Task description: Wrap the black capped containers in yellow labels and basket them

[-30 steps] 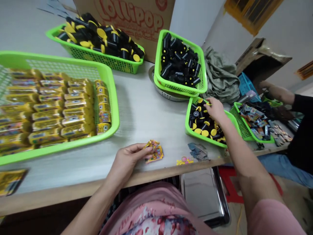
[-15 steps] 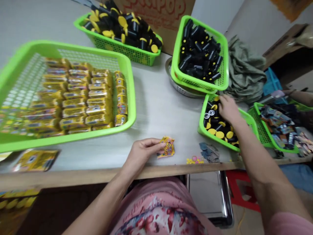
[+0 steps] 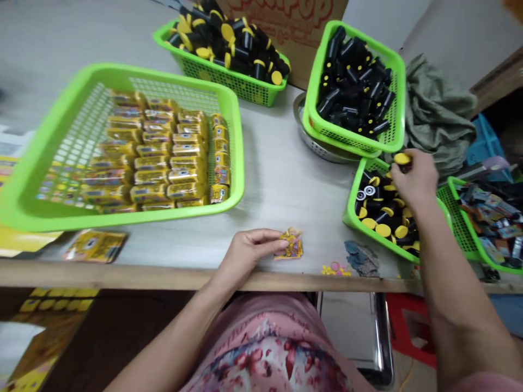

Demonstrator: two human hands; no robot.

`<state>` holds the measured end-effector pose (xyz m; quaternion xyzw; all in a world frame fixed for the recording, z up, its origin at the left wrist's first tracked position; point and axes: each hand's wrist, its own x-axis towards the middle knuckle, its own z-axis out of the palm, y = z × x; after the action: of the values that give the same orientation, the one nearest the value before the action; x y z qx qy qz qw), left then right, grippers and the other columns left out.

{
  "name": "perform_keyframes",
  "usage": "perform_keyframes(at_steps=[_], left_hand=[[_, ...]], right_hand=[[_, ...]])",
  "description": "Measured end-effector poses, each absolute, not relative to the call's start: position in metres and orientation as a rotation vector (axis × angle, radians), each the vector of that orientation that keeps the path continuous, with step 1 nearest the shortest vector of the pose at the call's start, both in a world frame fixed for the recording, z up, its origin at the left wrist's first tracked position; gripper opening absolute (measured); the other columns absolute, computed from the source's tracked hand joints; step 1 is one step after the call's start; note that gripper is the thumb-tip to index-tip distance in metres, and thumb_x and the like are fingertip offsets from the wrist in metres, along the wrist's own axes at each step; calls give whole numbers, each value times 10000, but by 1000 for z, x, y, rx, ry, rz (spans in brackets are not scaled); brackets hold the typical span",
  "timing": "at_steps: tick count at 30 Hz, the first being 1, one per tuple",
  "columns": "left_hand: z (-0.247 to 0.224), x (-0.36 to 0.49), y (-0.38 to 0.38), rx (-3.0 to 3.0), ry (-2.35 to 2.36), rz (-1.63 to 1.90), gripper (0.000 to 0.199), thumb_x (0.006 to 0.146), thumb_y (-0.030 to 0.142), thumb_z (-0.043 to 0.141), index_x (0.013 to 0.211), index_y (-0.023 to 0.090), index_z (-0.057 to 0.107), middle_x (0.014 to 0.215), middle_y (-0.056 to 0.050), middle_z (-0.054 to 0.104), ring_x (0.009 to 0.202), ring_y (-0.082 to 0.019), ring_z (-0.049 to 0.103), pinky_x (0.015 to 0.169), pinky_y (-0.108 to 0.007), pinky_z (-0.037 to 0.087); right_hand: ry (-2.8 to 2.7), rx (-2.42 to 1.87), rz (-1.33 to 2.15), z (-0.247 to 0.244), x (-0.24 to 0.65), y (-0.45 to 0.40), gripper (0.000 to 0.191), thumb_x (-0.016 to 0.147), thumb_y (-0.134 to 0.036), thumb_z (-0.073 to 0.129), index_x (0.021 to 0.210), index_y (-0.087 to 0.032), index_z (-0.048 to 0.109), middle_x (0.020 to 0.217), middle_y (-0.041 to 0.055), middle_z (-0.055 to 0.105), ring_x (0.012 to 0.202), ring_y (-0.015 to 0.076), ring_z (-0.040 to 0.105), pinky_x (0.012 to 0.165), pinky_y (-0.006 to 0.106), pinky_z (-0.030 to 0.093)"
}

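Note:
Near the table's front edge, my left hand (image 3: 255, 247) pinches a small yellow printed wrapper (image 3: 295, 245) between thumb and fingers. My right hand (image 3: 417, 177) is closed on a black canister with a yellow cap (image 3: 402, 159), over the back of a small green basket (image 3: 352, 218). That basket holds several black canisters with yellow caps, and two white round pieces (image 3: 369, 190) lie among them. The canister's lower part is hidden by my fingers.
A large green basket (image 3: 241, 147) at left holds rows of yellow wrapped packs. Green baskets of black canisters (image 3: 232, 81) and black tubes (image 3: 402, 92) stand behind. Small yellow and pink bits (image 3: 335, 269) and a grey-blue cloth (image 3: 362, 258) lie near the front edge.
My right hand has risen from among the canisters and now holds one with a yellow cap. My left hand still pinches the wrapper. The whole view has shifted, with things appearing farther right.

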<state>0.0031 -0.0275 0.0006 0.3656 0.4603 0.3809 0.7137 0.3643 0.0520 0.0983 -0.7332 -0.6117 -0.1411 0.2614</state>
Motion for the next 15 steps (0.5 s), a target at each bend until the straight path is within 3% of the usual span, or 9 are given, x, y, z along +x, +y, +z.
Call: perform_keyframes(at_steps=[2,4,8,15], left_hand=[[0,4,-28,804,1011,830,226,552,326,905,717,210,803,799,-48,800,729,-204,717,780,-312,568],[1,5,-28,821,1011,815,229,553,335,905,720,214,806,808,-44,802,735,-203,718,778,-307,568],[3,5,-28,855,1024,793,218,584,339,891,746,216,813,828,-42,806,738,-197,717,775,-296,563],[4,2,-29,869,969,814,219,616,331,876,787,207,818,853,-58,807,772,-212,731,801,-312,572]], right_hand=[[-1498,-1741,-159,102,333,22,402,826,-336,671,1203,-203,632,1128,154,671,936,249,647,844,431,541],[-1549,-1626,320,100,293,-5,379,820,-396,712,1165,-246,666,1057,82,702,867,206,668,801,402,574],[-1415,-1457,1144,80,224,-28,356,757,-428,787,1053,-238,738,925,32,742,815,174,691,805,377,601],[-1326,-1403,1351,54,208,-20,367,714,-429,826,1021,-240,763,997,30,766,901,172,692,897,383,583]])
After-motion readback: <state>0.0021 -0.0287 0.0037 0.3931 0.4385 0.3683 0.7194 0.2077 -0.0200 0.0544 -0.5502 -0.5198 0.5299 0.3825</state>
